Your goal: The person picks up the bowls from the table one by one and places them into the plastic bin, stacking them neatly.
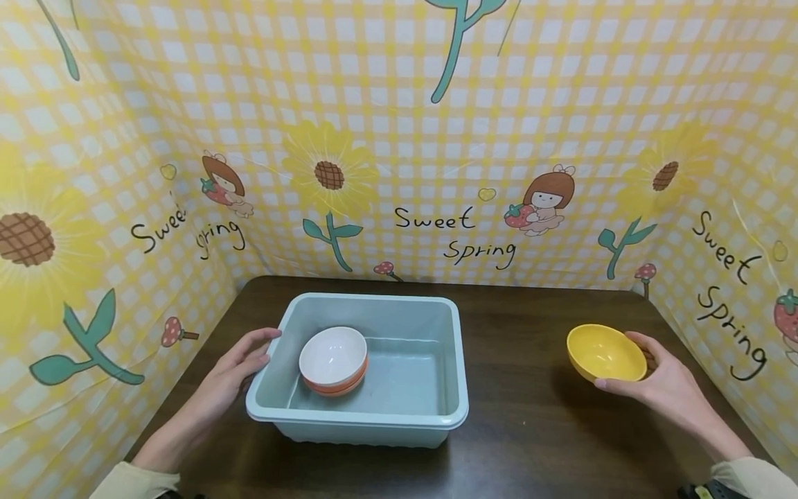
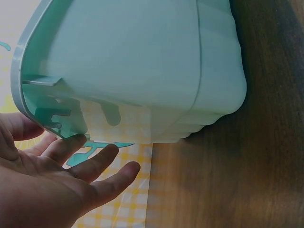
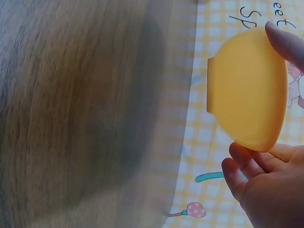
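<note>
In the head view my right hand (image 1: 670,388) grips a yellow bowl (image 1: 601,350) by its right side, thumb at the near edge and fingers round the far side. The right wrist view shows the bowl (image 3: 249,90) side-on and raised off the table, its foot facing the wood. My left hand (image 1: 227,374) pinches the left rim of a pale blue-green plastic basin (image 1: 358,419). Its thumb and index finger meet at the rim in the left wrist view, the other fingers spread below. Inside the basin, at the left, a white bowl (image 1: 333,357) sits nested on orange ones (image 1: 337,388).
The basin stands on a dark brown wooden table (image 1: 517,443), left of the middle. A yellow-checked cloth (image 1: 399,152) with sunflowers and lettering hangs round the back and both sides. The yellow bowl's shadow falls on the table's right part.
</note>
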A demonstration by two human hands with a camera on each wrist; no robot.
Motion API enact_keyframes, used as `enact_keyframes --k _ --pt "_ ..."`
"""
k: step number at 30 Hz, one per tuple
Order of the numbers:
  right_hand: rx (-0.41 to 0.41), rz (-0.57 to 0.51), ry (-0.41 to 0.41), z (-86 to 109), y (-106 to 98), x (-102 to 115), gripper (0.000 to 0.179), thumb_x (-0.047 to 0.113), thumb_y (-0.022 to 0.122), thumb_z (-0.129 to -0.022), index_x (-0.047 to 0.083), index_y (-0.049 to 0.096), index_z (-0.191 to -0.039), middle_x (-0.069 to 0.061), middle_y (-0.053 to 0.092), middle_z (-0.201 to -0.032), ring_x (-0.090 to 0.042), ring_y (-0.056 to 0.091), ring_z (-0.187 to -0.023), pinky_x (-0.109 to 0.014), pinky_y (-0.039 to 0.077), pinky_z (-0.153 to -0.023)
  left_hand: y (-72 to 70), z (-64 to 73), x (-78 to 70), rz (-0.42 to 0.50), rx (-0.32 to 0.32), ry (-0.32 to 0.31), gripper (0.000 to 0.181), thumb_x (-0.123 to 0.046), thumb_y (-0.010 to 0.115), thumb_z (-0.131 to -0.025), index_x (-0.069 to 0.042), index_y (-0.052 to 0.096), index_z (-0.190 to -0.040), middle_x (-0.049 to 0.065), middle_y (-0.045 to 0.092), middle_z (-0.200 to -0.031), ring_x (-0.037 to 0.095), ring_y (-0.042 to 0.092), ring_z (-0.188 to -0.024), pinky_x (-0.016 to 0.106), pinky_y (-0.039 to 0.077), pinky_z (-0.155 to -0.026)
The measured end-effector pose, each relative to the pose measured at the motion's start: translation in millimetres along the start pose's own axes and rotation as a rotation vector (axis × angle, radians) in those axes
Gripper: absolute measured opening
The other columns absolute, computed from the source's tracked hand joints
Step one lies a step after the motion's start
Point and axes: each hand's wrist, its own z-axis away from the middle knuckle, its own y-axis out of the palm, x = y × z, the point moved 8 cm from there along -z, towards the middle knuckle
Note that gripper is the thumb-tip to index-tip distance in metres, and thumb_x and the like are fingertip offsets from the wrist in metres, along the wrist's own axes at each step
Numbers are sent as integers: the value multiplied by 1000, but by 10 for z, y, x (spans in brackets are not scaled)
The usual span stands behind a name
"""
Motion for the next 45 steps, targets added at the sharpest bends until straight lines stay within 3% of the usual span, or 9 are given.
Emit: enact_keyframes --k 11,17,34,45 --pt "11 -8 -18 52 27 219 110 46 94 -78 -1 36 -158 -31 55 -141 -39 55 -117 -43 43 -81 6 18 -10 -2 8 -24 48 -28 43 -116 -3 33 -156 28 38 -162 12 60 -125 31 52 -91" --pt "-8 1 -42 71 32 350 109 47 95 -76 1 38 -157 -27 60 -134 -35 55 -112 -43 43 -80 9 12 -6 0 10 -21 47 -27 42 -116 -3 33 -155 29 38 -161 12 61 -124 30 52 -91" --pt "-2 -4 -79 152 47 678 114 50 97 -73 3 37 -158 -27 51 -149 -43 51 -125 -56 42 -88 -3 12 -11 -34 -2 -32 48 -29 43 -116 -6 33 -157 26 34 -165 7 57 -126 31 52 -90" --pt "-18 12 -116 194 31 875 113 51 97 -72 4 40 -157 -21 57 -139 -33 52 -113 -45 43 -81 3 15 -11 -20 2 -28 48 -28 43 -116 -5 33 -157 27 36 -163 9 59 -125 31 52 -91"
